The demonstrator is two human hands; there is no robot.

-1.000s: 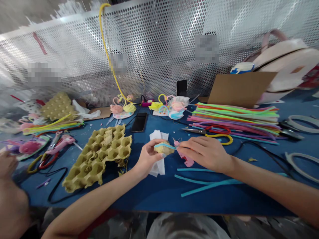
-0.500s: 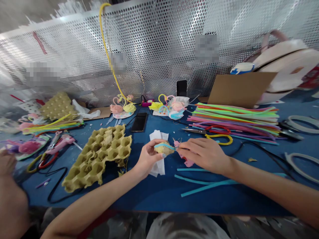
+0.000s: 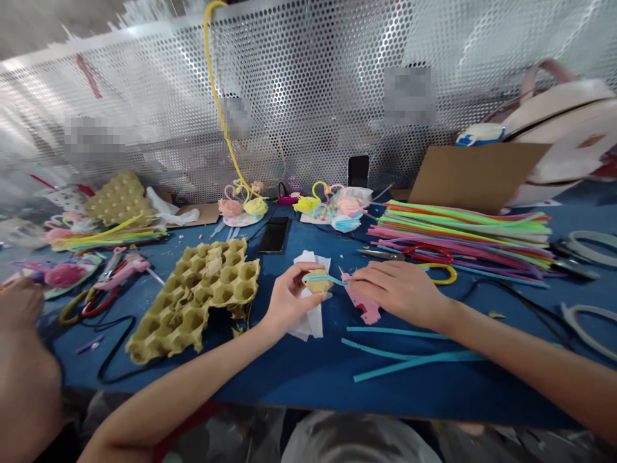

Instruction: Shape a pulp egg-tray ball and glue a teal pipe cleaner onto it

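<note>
My left hand (image 3: pixel 293 297) holds a small tan egg-carton cup (image 3: pixel 319 283) between thumb and fingers, above a folded white tissue (image 3: pixel 314 321). A light blue pipe cleaner (image 3: pixel 332 279) lies across the cup, and its right end runs to my right hand (image 3: pixel 393 289), whose fingers are pinched on it. Partly under my right hand, a pink glue gun (image 3: pixel 362 303) rests on the table. Several blue pipe cleaners (image 3: pixel 385 368) lie nearer the front edge, beneath my right forearm.
A torn egg carton (image 3: pixel 195 299) lies left, with a phone (image 3: pixel 274 235) behind it. Bundled pipe cleaners (image 3: pixel 463 235) and scissors (image 3: pixel 441 273) are at the right. Another person's hand (image 3: pixel 22 305) is at the far left. Black cables cross the table (image 3: pixel 289 386).
The cup has turned slightly in my left hand, and the blue strip's right end shows more. The view has shifted a little, so most things appear farther right.
</note>
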